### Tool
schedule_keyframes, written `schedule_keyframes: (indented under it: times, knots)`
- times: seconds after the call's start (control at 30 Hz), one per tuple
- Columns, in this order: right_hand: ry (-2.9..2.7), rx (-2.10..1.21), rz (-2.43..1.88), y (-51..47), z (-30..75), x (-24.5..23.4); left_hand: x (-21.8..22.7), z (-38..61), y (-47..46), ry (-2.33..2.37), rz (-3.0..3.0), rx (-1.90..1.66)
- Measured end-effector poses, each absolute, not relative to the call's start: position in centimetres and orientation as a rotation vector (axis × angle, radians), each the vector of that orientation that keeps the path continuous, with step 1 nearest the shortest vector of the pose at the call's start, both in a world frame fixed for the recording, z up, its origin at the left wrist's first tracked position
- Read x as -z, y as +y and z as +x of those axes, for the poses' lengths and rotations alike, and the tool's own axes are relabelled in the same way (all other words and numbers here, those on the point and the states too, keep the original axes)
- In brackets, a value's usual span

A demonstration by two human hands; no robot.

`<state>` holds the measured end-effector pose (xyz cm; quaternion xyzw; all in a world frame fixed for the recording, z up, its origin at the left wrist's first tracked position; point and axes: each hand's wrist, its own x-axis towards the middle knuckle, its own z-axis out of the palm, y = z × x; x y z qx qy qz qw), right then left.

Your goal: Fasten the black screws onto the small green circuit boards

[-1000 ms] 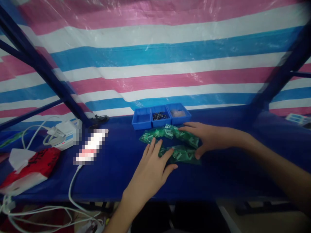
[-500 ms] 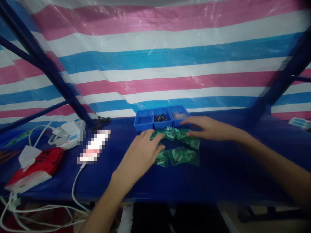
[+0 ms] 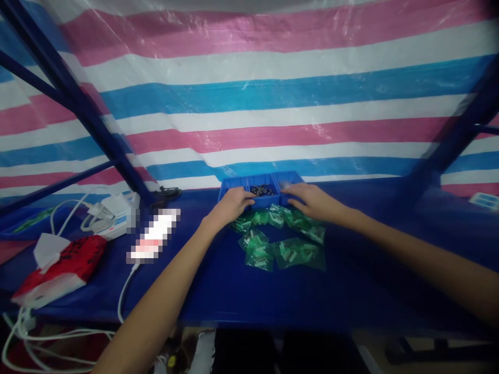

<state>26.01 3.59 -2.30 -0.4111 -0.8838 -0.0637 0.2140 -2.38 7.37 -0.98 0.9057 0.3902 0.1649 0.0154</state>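
Three small blue bins stand side by side on the blue table. My left hand [image 3: 232, 203] is at the front of the left bin [image 3: 230, 183], its fingers stretched toward the middle bin [image 3: 268, 201], which holds small dark and shiny metal parts [image 3: 261, 190]. At the right bin [image 3: 294, 178], my right hand [image 3: 310, 200] reaches over the front with fingers apart; pale contents there are partly covered. Neither hand visibly holds anything. Several green-looking clear bags with small parts [image 3: 259, 254] lie in front of the bins, below both hands.
At the left lie a blurred-out bright device [image 3: 156, 234] on a white cable, a red-and-white pack [image 3: 78, 265] with a tissue sticking out, and a white power strip [image 3: 120, 215] with plugs. Blue frame posts [image 3: 86, 119] rise at both sides before a striped sheet [image 3: 273, 93].
My left hand has moved forward from the bags to the bins, uncovering more bags. My right hand has shifted slightly left and forward onto the right bin.
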Motion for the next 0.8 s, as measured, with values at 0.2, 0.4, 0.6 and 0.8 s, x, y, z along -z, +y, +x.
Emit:
schedule_keyframes:
  times: [0.2, 0.4, 0.6, 0.8]
  knots:
    - [-2.276, 0.140, -1.159, 4.6, 25.2, 2.9, 2.6, -2.7, 7.8, 1.166, 2.883, -0.681]
    - [-2.192, 0.013, -1.139, 4.8, 25.6, 3.3, 2.7, -2.4, 7.5, 1.201, 2.885, -0.697]
    - [-2.197, 0.036, -1.098, 4.6, 25.7, 3.4, 2.4, -2.4, 7.1, 1.212, 2.871, -0.685]
    - [-2.215, 0.128, -1.072, 4.6, 25.8, 3.6, 2.6, -2.3, 7.1, 1.236, 2.890, -0.693]
